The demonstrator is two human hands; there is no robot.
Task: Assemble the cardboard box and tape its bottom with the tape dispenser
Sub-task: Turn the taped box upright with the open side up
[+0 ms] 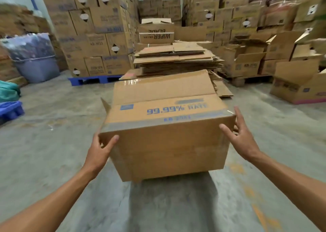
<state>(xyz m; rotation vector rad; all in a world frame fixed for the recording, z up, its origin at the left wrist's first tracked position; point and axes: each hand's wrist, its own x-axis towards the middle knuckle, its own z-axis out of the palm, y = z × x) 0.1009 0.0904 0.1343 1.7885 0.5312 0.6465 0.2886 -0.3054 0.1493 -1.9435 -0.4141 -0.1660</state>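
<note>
Scene: A person's two bare forearms reach forward over a grey concrete floor (53,108) in a storeroom walled with stacked brown cartons.
Box: A brown corrugated cardboard box printed with blue "99.99%" lettering (167,131) sits centre frame, between the hands, tilted so one printed side faces upward and a plain side faces the camera.
Box position: Its lower edge appears clear of the floor, with a shadow on the concrete beneath it.
Tape: A glossy strip of clear tape (131,82) glints at the far upper edge of the box; a worn grey band runs along the near upper edge.
Flap: One short flap sticks out at the box's left side.
Left hand: The left hand (100,152) grips the near left corner, thumb laid on the camera-facing side, fingers wrapped around the corner out of sight.
Right hand: The right hand (241,136) is spread at the near right corner, thumb touching the camera-facing side, fingers fanned beside the right edge; whether they press the cardboard cannot be told.
Behind: A pile of flattened brown cardboard sheets (176,60) lies just past the box, topped by a carton marked "WIPER BLADE" upside down (156,33).
Left: A grey plastic tub lined with a clear bag (35,59) stands near a blue plastic pallet (93,79) bearing stacked cartons.
Right: An open brown carton with raised flaps (299,85) rests on the floor, well apart from the hands.
</note>
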